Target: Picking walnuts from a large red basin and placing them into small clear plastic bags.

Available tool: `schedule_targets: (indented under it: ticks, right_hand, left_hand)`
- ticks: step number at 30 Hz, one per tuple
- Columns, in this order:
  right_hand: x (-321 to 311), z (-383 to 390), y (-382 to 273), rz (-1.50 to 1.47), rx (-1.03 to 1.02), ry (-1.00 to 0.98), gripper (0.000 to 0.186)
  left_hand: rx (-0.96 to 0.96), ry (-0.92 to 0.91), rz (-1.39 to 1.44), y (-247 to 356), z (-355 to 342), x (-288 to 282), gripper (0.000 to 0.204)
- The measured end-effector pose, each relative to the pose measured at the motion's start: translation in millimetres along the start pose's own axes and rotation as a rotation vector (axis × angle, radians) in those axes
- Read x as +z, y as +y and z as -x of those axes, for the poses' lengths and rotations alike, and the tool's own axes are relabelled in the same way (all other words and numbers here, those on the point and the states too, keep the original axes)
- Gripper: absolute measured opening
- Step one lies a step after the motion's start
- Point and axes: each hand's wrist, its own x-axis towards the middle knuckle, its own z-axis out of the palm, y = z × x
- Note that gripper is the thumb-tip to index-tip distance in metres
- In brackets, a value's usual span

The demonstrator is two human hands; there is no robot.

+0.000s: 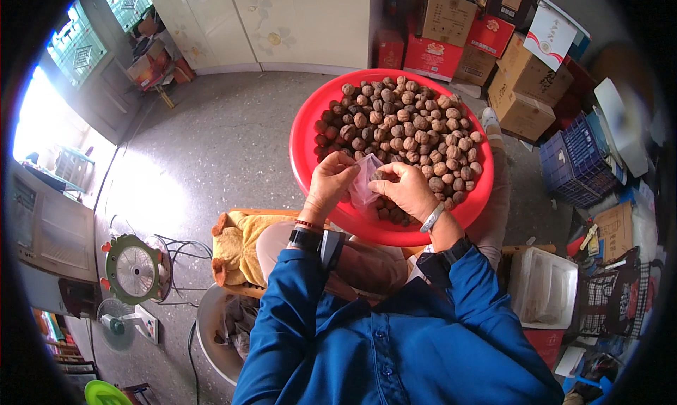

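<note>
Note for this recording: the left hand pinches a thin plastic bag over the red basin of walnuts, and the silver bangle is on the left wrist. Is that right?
Not quite: the silver bangle is on the right wrist, not the left, as the head view shows. The rest stands: the left hand pinches a thin plastic bag over the red basin of walnuts.

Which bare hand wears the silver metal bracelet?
The right hand: silver metal bracelet at its wrist. The left hand, gripping the translucent plastic bag, wears a reddish band.
</note>
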Motion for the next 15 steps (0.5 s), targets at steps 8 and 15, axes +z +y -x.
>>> schedule_targets:
  ticks: [8, 15]
  right_hand:
    - [-1, -1, -6, 0.282, -0.097, 0.135, 0.036]
    - [-15, 4, -3, 0.027, 0.001, 0.042, 0.022]
  left_hand:
    - [0.023, 0.007, -0.034, 1, -1, -1, 0.01]
    - [-0.01, 0.038, -0.031, 1, -1, 2, 0.016]
